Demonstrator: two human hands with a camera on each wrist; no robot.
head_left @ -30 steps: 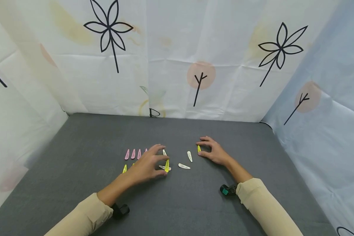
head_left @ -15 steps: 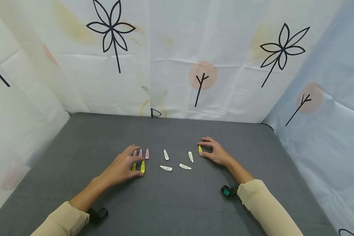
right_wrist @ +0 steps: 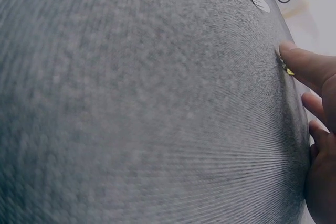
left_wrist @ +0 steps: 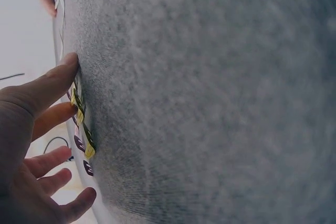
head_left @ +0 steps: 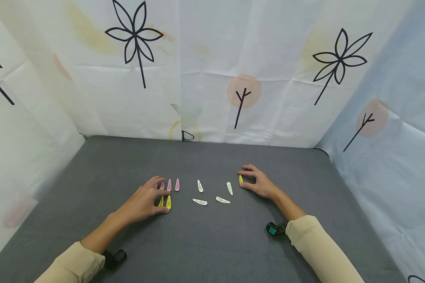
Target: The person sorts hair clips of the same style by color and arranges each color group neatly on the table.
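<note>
Left hand (head_left: pixel 146 201) pinches one yellow clip (head_left: pixel 168 202); right hand (head_left: pixel 259 184) pinches another yellow clip (head_left: pixel 241 179), closer to far edge of counter (head_left: pixel 212 243). Four white clips (head_left: pixel 200 202) lie between hands.

From far off here, I see pink clips (head_left: pixel 177 188), yellow clips (head_left: pixel 168 203) and white clips (head_left: pixel 201 189) against a dark grey table (head_left: pixel 212 243). The white back cloth (head_left: pixel 212 43) has black line flowers (head_left: pixel 134 34) and a peachy circle (head_left: pixel 253 84) with a black twig (head_left: pixel 240 104) on it, while the right cloth (head_left: pixel 407 165) looks pale blue. I also see tan sleeves (head_left: pixel 322 243).
</note>
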